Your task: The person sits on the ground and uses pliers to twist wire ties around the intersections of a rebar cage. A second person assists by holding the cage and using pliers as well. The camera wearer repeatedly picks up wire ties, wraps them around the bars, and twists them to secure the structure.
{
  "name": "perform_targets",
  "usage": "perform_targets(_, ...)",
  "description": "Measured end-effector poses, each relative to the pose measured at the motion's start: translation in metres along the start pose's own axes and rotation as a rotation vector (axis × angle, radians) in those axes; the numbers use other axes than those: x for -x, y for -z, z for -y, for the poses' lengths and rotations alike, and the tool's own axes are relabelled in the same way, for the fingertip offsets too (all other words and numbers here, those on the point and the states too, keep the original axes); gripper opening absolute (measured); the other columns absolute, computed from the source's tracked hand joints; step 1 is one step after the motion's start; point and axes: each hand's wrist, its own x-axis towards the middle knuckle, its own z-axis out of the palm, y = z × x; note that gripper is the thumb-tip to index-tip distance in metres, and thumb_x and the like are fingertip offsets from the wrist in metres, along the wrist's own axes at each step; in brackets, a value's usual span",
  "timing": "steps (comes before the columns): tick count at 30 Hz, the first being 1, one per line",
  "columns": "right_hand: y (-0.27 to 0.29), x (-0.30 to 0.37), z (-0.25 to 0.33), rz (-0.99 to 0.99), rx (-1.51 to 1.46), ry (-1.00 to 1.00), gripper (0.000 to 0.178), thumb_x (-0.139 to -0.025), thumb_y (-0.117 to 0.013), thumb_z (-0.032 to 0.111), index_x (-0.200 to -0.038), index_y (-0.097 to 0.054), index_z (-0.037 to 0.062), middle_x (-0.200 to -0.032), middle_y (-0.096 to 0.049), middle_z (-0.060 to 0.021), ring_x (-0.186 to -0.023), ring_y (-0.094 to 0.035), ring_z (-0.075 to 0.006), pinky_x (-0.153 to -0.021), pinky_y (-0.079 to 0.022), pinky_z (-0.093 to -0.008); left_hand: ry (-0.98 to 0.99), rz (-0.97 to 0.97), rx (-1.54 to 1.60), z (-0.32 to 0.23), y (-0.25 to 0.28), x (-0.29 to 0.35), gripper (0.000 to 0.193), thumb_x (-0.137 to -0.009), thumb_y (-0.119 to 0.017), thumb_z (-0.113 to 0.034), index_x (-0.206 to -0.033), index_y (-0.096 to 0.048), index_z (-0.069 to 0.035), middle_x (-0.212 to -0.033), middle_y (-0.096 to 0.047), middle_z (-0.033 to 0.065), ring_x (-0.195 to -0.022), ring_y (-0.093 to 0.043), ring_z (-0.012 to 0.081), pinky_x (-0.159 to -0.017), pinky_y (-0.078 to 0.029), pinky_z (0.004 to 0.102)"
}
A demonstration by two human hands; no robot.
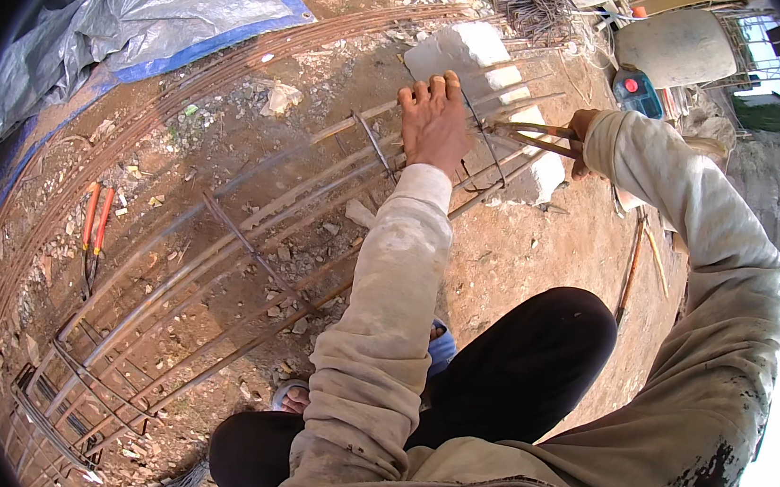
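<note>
Grips metal pincers [540,128] in the right hand [584,144] at the far right end of the rebar cage [247,245]; rests the left hand [436,123] over it, cannot tell whether gripping.

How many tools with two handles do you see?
2. The brown pincers are in the right hand, and the red-handled pliers lie on the ground at the left. More could be hidden under the tarp.
</note>
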Motion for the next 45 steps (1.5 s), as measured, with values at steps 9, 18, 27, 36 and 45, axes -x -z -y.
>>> perform_targets(9,-0.019,0.02,0.02,-0.366,0.058,0.004,0.056,-0.07,-0.078,0.029,-0.116,-0.053,0.0099,-0.09,-0.068,-0.018,-0.087,-0.066,-0.0385,-0.075,-0.053,-0.0461,0.022,-0.026,-0.016,0.007,-0.001,0.006,0.096,-0.07,-0.077,-0.048,-0.145,-0.036,-0.004,-0.133,-0.05,0.0095,-0.119,-0.047,0.0251,-0.104,-0.028,0.0451)
perform_targets(18,-0.033,0.022,0.027,-0.407,-0.02,0.014,0.051,-0.072,-0.073,0.021,-0.115,-0.05,0.0095,-0.096,-0.066,-0.0195,-0.082,-0.066,-0.0398,-0.075,-0.054,-0.0464,0.001,-0.056,-0.034,0.01,-0.001,0.008,0.098,-0.07,-0.076,-0.046,-0.146,-0.033,-0.003,-0.137,-0.047,0.0125,-0.122,-0.045,0.0278,-0.106,-0.026,0.0453)
perform_targets(27,0.004,-0.034,-0.017,-1.332,0.819,0.297,0.049,-0.085,-0.059,0.022,-0.132,-0.048,0.0178,-0.098,-0.058,-0.0049,-0.09,-0.061,-0.0234,-0.079,-0.048,-0.0438,0.003,-0.008,-0.007,0.008,0.003,0.008,0.094,-0.074,-0.073,-0.045,-0.146,-0.031,-0.001,-0.137,-0.045,0.0149,-0.123,-0.044,0.0305,-0.106,-0.026,0.047)
perform_targets(36,-0.015,0.021,0.021,-0.225,0.024,-0.06,0.039,-0.086,-0.06,0.017,-0.124,-0.052,0.0153,-0.104,-0.064,-0.0154,-0.093,-0.066,-0.038,-0.076,-0.051,-0.0503,-0.009,0.002,-0.01,0.002,0.001,0.008,0.095,-0.074,-0.073,-0.047,-0.147,-0.032,-0.003,-0.136,-0.046,0.0129,-0.122,-0.044,0.0287,-0.105,-0.027,0.046)
perform_targets(45,-0.027,0.006,0.001,-0.572,0.174,-0.043,0.031,-0.09,-0.061,0.037,-0.113,-0.061,0.0158,-0.102,-0.064,-0.0134,-0.097,-0.064,-0.0364,-0.083,-0.051,-0.0472,-0.001,-0.026,0.0,0.006,-0.004,0.008,0.095,-0.072,-0.075,-0.048,-0.146,-0.035,-0.002,-0.132,-0.049,0.0122,-0.119,-0.045,0.027,-0.102,-0.028,0.0447)
